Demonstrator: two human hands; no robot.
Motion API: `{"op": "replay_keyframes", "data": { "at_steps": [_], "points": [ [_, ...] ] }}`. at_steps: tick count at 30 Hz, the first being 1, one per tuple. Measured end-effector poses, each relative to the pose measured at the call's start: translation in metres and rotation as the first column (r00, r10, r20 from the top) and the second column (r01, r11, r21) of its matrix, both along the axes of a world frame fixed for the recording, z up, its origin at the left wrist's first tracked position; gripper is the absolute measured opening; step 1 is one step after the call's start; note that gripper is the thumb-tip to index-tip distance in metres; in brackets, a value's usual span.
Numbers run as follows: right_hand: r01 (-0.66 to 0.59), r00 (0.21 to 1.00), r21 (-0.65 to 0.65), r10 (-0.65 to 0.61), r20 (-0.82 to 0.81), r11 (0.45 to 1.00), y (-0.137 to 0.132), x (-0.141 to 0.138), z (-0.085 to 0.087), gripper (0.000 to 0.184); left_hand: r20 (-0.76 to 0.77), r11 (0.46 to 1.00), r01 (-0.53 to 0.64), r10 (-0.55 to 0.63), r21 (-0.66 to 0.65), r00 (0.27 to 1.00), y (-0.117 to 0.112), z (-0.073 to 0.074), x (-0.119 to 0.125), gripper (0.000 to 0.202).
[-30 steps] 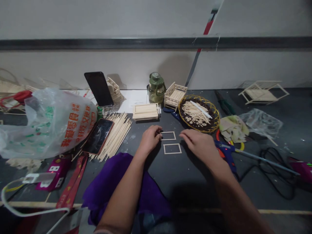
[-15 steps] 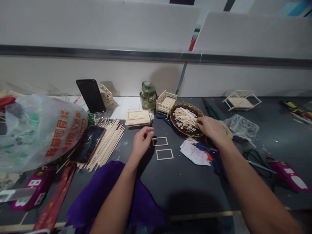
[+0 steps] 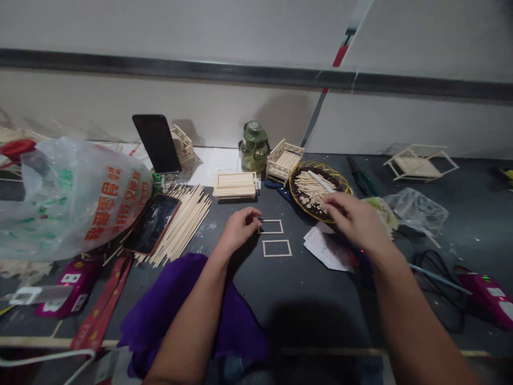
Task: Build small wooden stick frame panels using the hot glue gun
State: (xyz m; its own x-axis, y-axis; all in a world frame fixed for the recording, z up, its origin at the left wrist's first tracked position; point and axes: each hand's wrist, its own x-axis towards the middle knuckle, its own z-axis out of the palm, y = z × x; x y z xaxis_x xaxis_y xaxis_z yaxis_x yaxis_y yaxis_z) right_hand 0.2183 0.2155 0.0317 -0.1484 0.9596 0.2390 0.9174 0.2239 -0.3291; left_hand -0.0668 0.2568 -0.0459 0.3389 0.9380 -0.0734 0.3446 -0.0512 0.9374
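Left fingers (image 3: 253,215) bunched, grip unclear — over far frame (image 3: 271,233), left end | right fingers (image 3: 332,202) curled at basket (image 3: 346,182) rim, grip unclear | near frame (image 3: 277,255) wearer-side, rightward of left fingers | both flat, long axes left-right | outlines look complete, insides unfilled

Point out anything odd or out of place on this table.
The flat phone appears to lie partly on the loose sticks, an awkward resting spot. The purple cloth is bunched across the table's near edge, so it looks stray. The two small frames look undamaged where visible.
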Motion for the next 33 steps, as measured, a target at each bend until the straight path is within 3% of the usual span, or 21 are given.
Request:
{"op": "replay_keyframes", "data": {
  "at_steps": [3, 8, 11, 16, 25, 30, 33],
  "points": [
    [-0.222, 0.967, -0.001, 0.22, -0.127, 0.975, -0.035, -0.034, -0.012, 0.021, -0.074, 0.992, 0.121, -0.124, -0.043, 0.99, -0.002, 0.002, -0.004, 0.017],
    [-0.2, 0.98, -0.088, 0.199, -0.019, 0.976, -0.066, -0.062, -0.052, 0.027, -0.188, 0.968, 0.237, -0.248, -0.08, 0.95, -0.004, 0.011, -0.009, 0.004],
    [-0.194, 0.976, -0.112, 0.203, 0.074, 0.975, -0.067, -0.066, -0.063, 0.026, -0.205, 0.956, 0.279, -0.292, -0.091, 0.934, -0.006, 0.013, -0.008, 0.004],
    [-0.203, 0.955, -0.148, 0.229, 0.186, 0.968, -0.064, -0.071, -0.064, 0.021, -0.273, 0.942, 0.326, -0.335, -0.08, 0.902, -0.009, 0.016, -0.003, 0.008],
    [-0.201, 0.946, -0.144, 0.23, 0.228, 0.969, -0.066, -0.074, -0.07, 0.022, -0.382, 0.921, 0.385, -0.374, -0.052, 0.845, -0.014, 0.019, 0.003, 0.005],
    [-0.206, 0.956, -0.148, 0.231, 0.179, 0.967, -0.067, -0.07, -0.066, 0.024, -0.36, 0.929, 0.369, -0.357, -0.037, 0.862, -0.012, 0.019, 0.001, 0.001],
    [-0.156, 0.979, -0.117, 0.169, 0.113, 0.981, -0.072, -0.062, -0.065, 0.025, -0.335, 0.928, 0.37, -0.358, -0.029, 0.872, -0.012, 0.02, 0.002, 0.001]
  ]
}}
